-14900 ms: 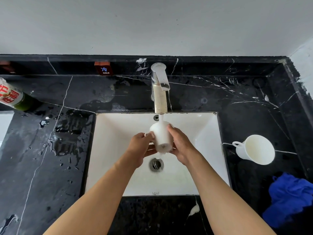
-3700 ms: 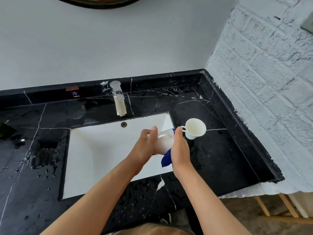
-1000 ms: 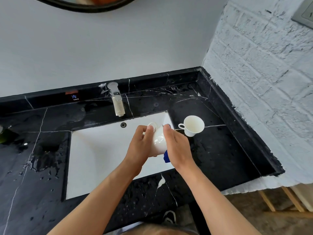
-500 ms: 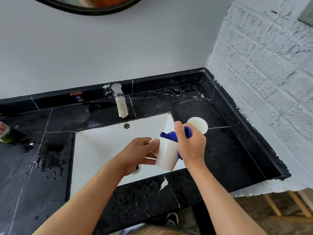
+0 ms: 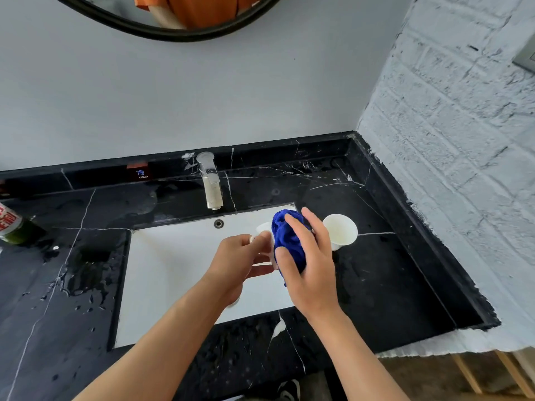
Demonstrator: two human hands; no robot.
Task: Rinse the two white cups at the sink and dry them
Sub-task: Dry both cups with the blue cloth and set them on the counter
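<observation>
Black marble with white veins forms the bench [image 5: 376, 285], which meets a plain grey wall at the far side and a white-painted brick wall at the right. Set into the bench is a white rectangular sink [image 5: 173, 270], with a faucet [image 5: 210, 183] standing at its far edge. Water drops lie on the bench left of the sink.

Your left hand [image 5: 237, 261] is above the sink, its grip pinched on the handle side of the first white cup [image 5: 265, 230]. Only a small part of this cup shows; your hands and the cloth hide the rest. Your right hand [image 5: 309, 261] has its grip curled round a blue cloth [image 5: 288, 241], with the fingers and thumb wrapped over the bunched fabric. The cloth is pressed against the right side of the held cup.

Locate the second white cup [image 5: 341, 231] on the bench just right of the sink's far right corner, near your right hand. It lies tilted, with its open mouth facing you.

A bottle [image 5: 11, 225] with a red and white label rests at the far left edge of the bench.
</observation>
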